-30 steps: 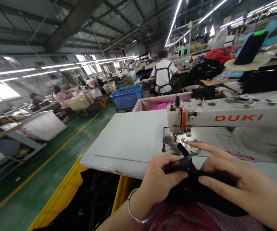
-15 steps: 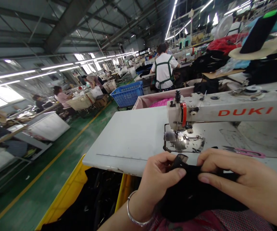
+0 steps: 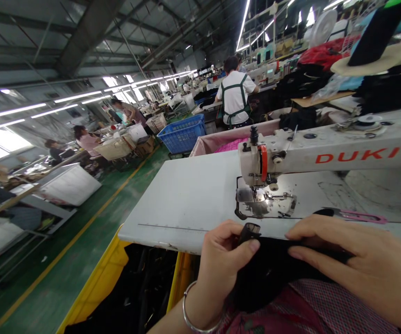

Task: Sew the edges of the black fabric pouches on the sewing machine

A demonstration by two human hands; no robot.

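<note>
A piece of black fabric (image 3: 266, 273) hangs between my two hands, over my lap at the front edge of the sewing table. My left hand (image 3: 224, 253), with a silver bangle at the wrist, pinches its folded left edge, where a dark, sheer-looking rolled end sticks up. Thumb and fingers of my right hand (image 3: 336, 255) grip the fabric's upper right edge. Just beyond them stands a white sewing machine (image 3: 326, 153); its needle and metal plate (image 3: 259, 202) lie ahead of my hands, apart from the fabric. Pink-handled thread snips (image 3: 364, 216) rest behind my right hand.
A yellow bin (image 3: 92, 287) full of black pieces stands below the white table (image 3: 183, 195) on the left. Behind the table are a pink-lined container (image 3: 200, 146), a blue basket (image 3: 183, 134) and a person in a white shirt (image 3: 235, 97). A green aisle (image 3: 117, 208) runs left.
My left hand has shifted slightly left with the fabric's rolled end, widening the gap between my hands. My right hand keeps its grip. The view has turned a little.
</note>
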